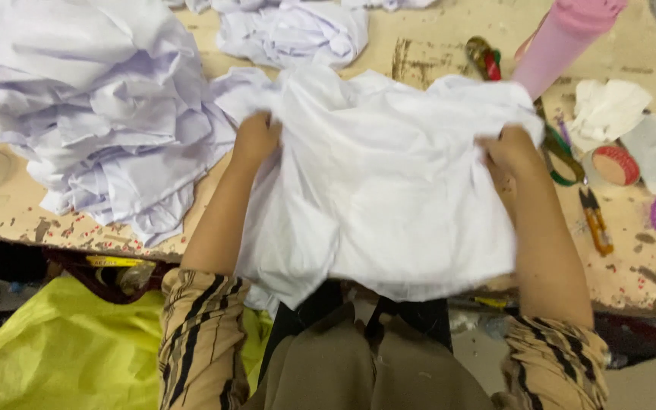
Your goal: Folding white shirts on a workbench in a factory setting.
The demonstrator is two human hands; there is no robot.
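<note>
Both hands grip one white garment point(389, 190) that is spread over the near edge of the bench point(434, 53) and hangs down toward the person's lap. The left hand point(254, 140) is closed on the cloth's upper left part, fingers bunched into the fabric; the right hand point(512, 152) is closed on its upper right part, just beside the bench's right-hand clutter. The cloth is stretched loosely between them and creased in the middle.

A big heap of pale lilac-white cloth point(100, 106) covers the left side of the bench, reaching its near edge, and a smaller crumpled pile point(294, 30) lies at the far edge. A pink cylinder point(559, 42) stands tilted near the far right corner. Along the right side lie green-handled scissors point(559, 152), partly under the garment, a small orange thread snipper point(594, 220), a red-topped roll point(616, 165) and crumpled white paper point(609, 110). Below the bench's left side sits a yellow bag point(62, 349)
</note>
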